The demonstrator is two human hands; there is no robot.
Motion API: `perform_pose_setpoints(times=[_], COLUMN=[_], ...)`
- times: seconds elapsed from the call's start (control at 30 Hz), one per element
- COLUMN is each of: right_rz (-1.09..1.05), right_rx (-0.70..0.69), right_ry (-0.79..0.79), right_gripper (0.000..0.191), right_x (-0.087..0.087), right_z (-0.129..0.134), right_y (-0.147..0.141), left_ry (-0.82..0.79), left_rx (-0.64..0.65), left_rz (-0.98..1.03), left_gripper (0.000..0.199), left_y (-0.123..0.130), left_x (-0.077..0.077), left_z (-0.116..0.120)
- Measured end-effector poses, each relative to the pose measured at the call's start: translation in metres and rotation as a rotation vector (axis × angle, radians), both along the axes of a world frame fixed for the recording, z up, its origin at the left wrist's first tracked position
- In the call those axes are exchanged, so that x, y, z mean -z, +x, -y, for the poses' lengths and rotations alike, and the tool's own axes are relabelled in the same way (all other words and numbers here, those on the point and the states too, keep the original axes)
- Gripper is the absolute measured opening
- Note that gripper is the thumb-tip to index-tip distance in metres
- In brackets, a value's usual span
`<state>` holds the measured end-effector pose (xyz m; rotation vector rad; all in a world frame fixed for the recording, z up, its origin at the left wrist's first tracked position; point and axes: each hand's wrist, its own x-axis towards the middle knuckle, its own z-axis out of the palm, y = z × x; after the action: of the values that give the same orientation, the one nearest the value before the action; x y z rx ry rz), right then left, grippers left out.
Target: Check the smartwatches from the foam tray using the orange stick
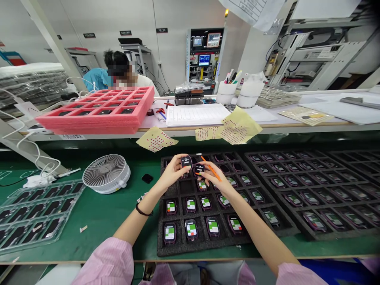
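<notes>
My left hand [177,169] grips a smartwatch [186,161] whose dark screen shows white text. Close beside it, a second smartwatch [200,169] with a similar dark screen is held in my right hand [214,176]. An orange stick-like tool [211,168], perhaps a pen or tweezers, also lies in the right hand, slanting across the fingers. Both hands are above a black foam tray [181,247] of watches with purple-edged cases. Many of those, such as the watch [191,228] near the front, show green and white screens. Some pockets hide behind my hands.
A second black foam tray [285,209] of watches sits at right. On the left are a round fan [106,174], a dark watch face [147,178] and a clear plastic tray [63,223]. The shelf above bears a pink foam tray [95,126], papers [196,114] and hanging yellow sticker sheets [242,124]. A person [121,71] sits beyond.
</notes>
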<state>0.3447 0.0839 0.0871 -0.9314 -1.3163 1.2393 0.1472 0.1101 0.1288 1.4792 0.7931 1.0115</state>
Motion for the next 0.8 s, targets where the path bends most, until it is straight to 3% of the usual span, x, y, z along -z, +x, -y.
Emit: perform_pose_setpoints(times=[0.23,0.6,0.8], right_rz=[0.028,0.050,0.044], right_rx=[-0.039,-0.031,0.011], right_ry=[-0.023,-0.007,-0.026], right_gripper=[0.037,0.037,0.034], right_x=[-0.0076,-0.0056,-0.0084], right_z=[0.0058,0.0065,0.0081], right_y=[-0.0014,-0.0021,-0.0025], left_ry=[0.005,-0.010,0.018], left_rx=[-0.028,-0.035,-0.029], left_rz=[0.011,0.040,0.013], left_gripper=[0.045,0.045,0.038], left_y=[0.0009,0.0029,0.0021], left_x=[-0.0013,0.0048,-0.0052], left_z=[0.0019,-0.0046,0.0037])
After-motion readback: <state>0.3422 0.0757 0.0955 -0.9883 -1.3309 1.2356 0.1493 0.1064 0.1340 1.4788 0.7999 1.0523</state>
